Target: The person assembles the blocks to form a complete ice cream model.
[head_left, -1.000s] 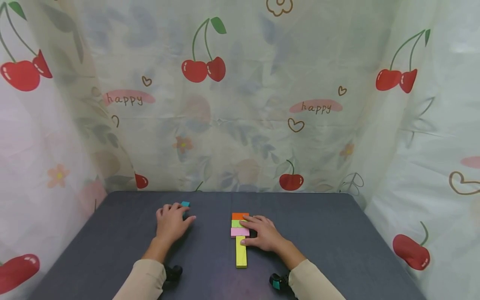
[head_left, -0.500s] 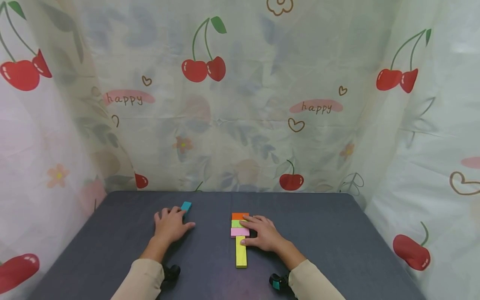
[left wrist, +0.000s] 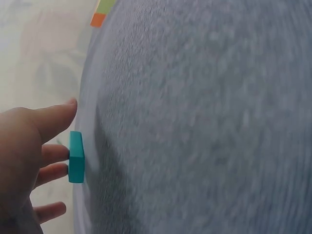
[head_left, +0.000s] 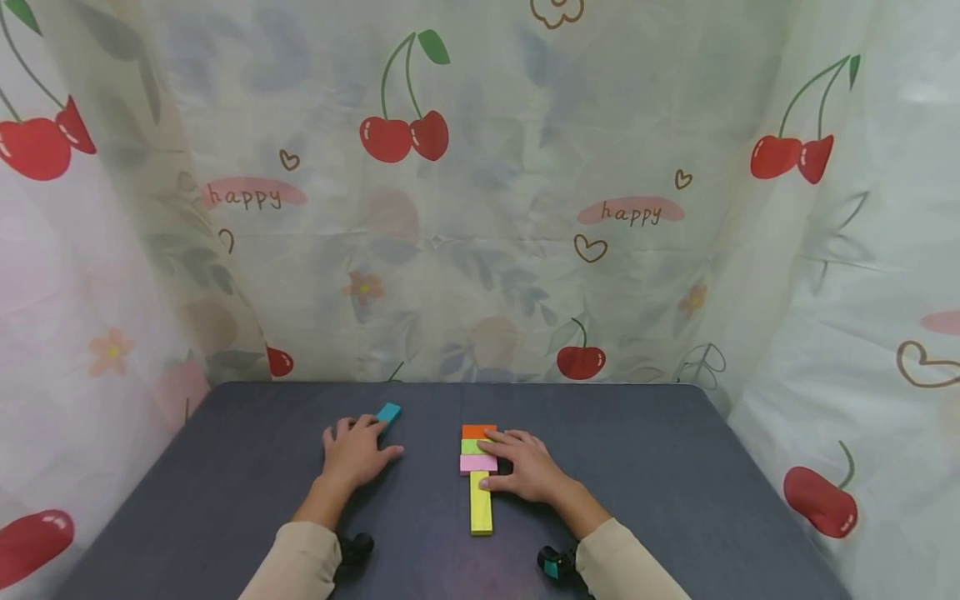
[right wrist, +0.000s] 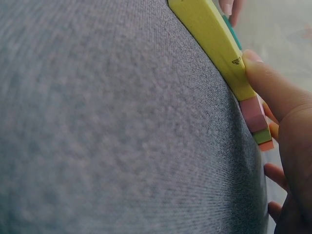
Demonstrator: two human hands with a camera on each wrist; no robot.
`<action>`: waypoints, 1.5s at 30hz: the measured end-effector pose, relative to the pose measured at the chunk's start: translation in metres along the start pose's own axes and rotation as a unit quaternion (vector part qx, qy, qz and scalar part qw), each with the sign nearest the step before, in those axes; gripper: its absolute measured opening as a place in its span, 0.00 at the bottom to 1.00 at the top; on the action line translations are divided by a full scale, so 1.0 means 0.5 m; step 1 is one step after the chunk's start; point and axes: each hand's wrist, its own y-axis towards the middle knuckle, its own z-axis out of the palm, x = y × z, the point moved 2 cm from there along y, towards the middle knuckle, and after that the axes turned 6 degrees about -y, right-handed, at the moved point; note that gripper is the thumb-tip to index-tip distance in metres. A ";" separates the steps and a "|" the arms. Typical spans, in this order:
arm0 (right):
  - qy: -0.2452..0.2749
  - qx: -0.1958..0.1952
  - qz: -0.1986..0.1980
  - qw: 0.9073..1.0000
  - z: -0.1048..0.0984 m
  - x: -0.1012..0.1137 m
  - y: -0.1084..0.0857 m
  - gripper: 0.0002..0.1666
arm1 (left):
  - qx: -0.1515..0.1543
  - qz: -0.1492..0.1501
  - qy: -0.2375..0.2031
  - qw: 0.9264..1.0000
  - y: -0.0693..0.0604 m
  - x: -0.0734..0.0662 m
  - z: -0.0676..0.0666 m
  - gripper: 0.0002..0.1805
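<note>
On the left of the dark table, a blue block [head_left: 388, 413] lies at a slant at the fingertips of my left hand [head_left: 356, 454]. In the left wrist view, two fingertips touch this teal-looking block [left wrist: 76, 158], and the thumb stays apart from it. My right hand [head_left: 531, 468] rests on a row of blocks: orange [head_left: 477, 432], light green [head_left: 470, 447] and pink [head_left: 477, 462] lie crosswise against each other. A yellow block [head_left: 481, 508] runs lengthwise below the pink one, touched by the right thumb. The right fingers partly cover the row.
The dark grey table [head_left: 637, 467] ends at a patterned curtain [head_left: 480, 250] behind and at both sides. A black wrist device [head_left: 356, 548] shows at the left cuff, another [head_left: 557, 564] at the right cuff.
The blue block has slid right and come further out from under my left fingers, now more slanted. My left hand dipped slightly left, then moved right. The right hand and row stay put.
</note>
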 end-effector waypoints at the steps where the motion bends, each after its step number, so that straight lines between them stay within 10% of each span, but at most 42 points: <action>1: 0.000 0.000 0.000 1.000 0.000 0.000 0.000 0.44 | 0.001 0.000 -0.002 1.000 0.001 -0.003 0.003 0.35; 33: -0.012 -0.002 -0.001 1.000 -0.006 0.005 0.004 0.44 | 0.027 0.038 -0.031 0.998 0.004 -0.100 0.064 0.34; 45: -0.012 -0.001 0.004 1.000 0.000 0.003 0.004 0.45 | -0.022 0.045 0.072 0.996 0.003 -0.125 0.081 0.33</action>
